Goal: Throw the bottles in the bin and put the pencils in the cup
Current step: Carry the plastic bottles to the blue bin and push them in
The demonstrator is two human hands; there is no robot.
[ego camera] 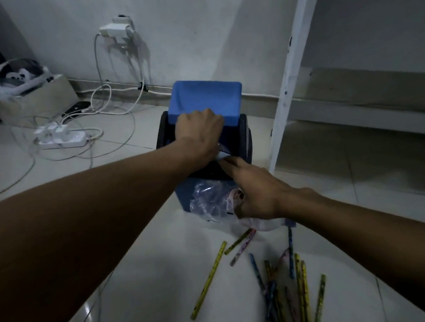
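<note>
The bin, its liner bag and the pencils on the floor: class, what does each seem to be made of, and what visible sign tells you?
Bin: probably moulded plastic, with a matt blue body and flap lid and smooth, even colour. Liner bag: thin clear plastic film, crinkled and glinting. Pencils: likely wood under a printed, patterned coating; too dim to be sure.

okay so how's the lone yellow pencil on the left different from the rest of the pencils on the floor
The lone yellow pencil lies apart on bare tile, touching nothing; the pencil pile to its right is heaped, with pencils crossing one another. The lone one shows its full length; several in the pile are partly covered or cut off by the frame's edge. It is yellow only; the pile mixes yellow, blue and pinkish ones. All still lie on the floor, none in a cup.
</note>
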